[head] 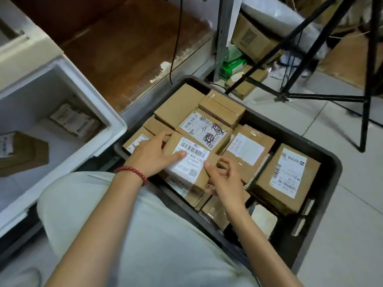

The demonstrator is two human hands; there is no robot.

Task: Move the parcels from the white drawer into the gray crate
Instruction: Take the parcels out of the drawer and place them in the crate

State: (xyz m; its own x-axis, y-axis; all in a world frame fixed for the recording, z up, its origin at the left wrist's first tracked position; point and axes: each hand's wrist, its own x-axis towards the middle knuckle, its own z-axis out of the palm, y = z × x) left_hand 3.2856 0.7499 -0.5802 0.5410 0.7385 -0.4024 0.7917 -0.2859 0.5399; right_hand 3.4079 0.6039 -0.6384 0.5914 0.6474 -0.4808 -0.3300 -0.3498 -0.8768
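The gray crate (329,162) sits on the floor in front of me, packed with several brown cardboard parcels. On top of them lies a labelled parcel (191,162) that both hands hold. My left hand (152,157), with a red bead bracelet at the wrist, grips its left side, the thumb lying on the white label. My right hand (222,177) pinches its right edge with curled fingers. To the left, the white drawer (94,96) stands pulled out. It holds two parcels: one (72,121) at the back and one (20,152) nearer the front.
A black tripod (364,96) stands on the tiled floor right of the crate. More cardboard boxes (250,40) and a green pack (234,66) sit under a metal shelf behind it. A black cable (176,44) hangs over the brown floor. My knee in pale cloth (93,199) is between drawer and crate.
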